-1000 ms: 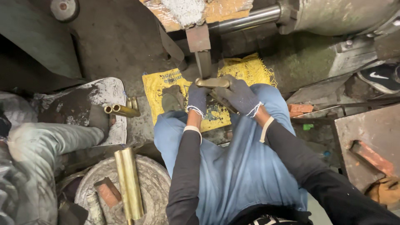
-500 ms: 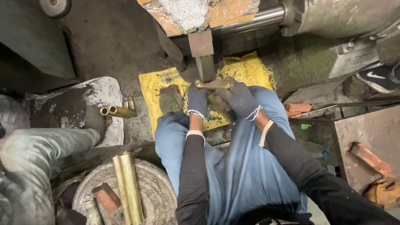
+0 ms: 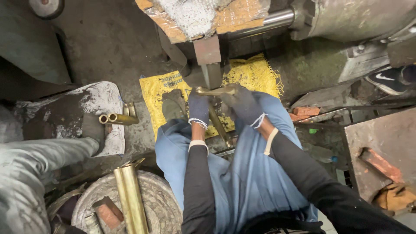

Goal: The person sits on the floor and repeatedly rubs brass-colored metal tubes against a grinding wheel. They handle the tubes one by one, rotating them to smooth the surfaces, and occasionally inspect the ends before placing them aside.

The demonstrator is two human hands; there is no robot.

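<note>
Brass piece held crosswise between both gloved hands, directly under the steel ram of the press. Left hand closed around the piece's near-left end, fingers curled over it; right hand clamped on the opposite end, knuckles up. Second brass rod running down from between the hands toward the lap (lower end lost against the blue trousers). Yellow sack spread on the floor beneath and beyond both hands. Well off to the left of the left hand, two short brass tubes lying side by side on a grey-white slab. Nearer the body, below and left of the left hand, a long brass tube resting across a round coiled mat, with a brick fragment just beside it.

Against half a second earlier: same grip on the same piece, hands in the same spot under the ram; no visible shift in tubes or sack.
</note>
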